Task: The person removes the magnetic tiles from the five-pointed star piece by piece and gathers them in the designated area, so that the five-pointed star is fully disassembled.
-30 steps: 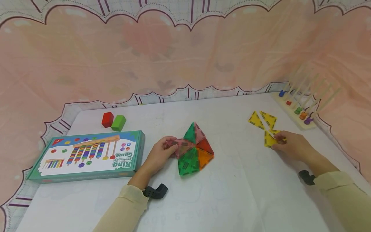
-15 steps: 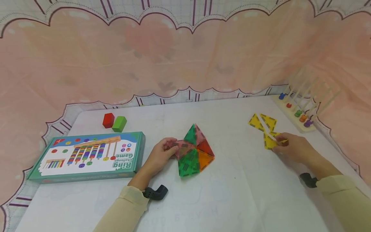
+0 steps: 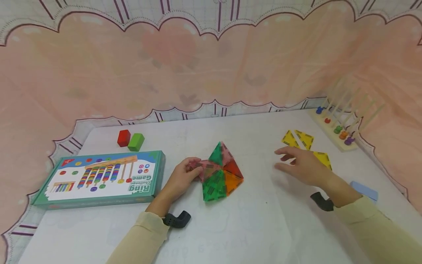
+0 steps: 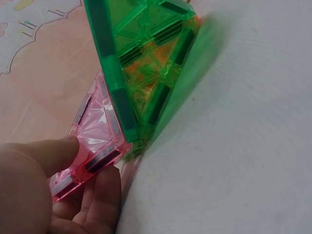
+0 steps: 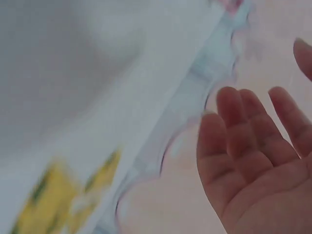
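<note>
Between its thumb and fingers my left hand (image 3: pixel 182 176) pinches a pink triangular magnetic tile (image 4: pixel 97 126). That tile adjoins a group of translucent tiles: a green tile (image 3: pixel 214 186), an orange tile (image 3: pixel 232 182), a red tile (image 3: pixel 234 168) and more pink and green ones. In the left wrist view a green tile (image 4: pixel 105 63) rises beside the pink one. My right hand (image 3: pixel 301 165) hovers over the table with loosely bent fingers and nothing in them. Behind and beside it lie yellow triangular tiles (image 3: pixel 304 138), one partly hidden by the hand.
A Ring Challenge Game box (image 3: pixel 105 179) lies at the left, with a red block (image 3: pixel 123 138) and a green block (image 3: pixel 136 142) behind it. At the back right stands a pegged board (image 3: pixel 346 145) with small coloured figures. A blue block (image 3: pixel 364 190) sits near my right forearm.
My right hand has let go of the yellow tile and moved left, its fingers spread apart. The blue block has come into view behind the forearm. My left hand stays in place.
</note>
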Action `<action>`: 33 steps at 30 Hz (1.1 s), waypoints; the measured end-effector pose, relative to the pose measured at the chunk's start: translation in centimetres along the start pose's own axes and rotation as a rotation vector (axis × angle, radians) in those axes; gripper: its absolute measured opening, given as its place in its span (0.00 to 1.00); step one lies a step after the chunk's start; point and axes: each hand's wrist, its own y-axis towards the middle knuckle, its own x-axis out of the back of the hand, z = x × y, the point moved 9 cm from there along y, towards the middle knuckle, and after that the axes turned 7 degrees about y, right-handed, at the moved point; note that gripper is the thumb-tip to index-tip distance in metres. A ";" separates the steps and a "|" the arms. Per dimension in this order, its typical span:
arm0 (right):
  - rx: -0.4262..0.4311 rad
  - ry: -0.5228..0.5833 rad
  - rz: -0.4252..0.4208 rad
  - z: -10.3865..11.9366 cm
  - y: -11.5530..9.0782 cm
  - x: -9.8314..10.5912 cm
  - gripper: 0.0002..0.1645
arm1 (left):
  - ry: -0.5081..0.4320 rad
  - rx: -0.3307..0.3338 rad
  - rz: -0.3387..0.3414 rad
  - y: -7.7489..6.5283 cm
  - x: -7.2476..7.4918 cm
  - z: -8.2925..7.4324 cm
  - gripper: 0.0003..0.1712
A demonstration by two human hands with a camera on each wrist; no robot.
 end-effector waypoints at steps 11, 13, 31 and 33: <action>0.013 0.110 0.219 3.6 5.4 -7.7 0.27 | -0.031 -0.020 0.003 -0.2 0.2 0.1 0.18; -0.001 0.146 0.242 3.7 7.0 -8.4 0.27 | -0.037 -0.030 0.014 -0.1 0.1 0.0 0.19; -0.070 0.375 0.348 3.1 12.4 -11.0 0.23 | -0.001 -0.019 -0.095 0.5 1.3 -0.2 0.19; -0.078 0.390 0.351 2.7 12.2 -11.0 0.21 | -0.004 -0.022 -0.099 0.7 1.5 -0.4 0.18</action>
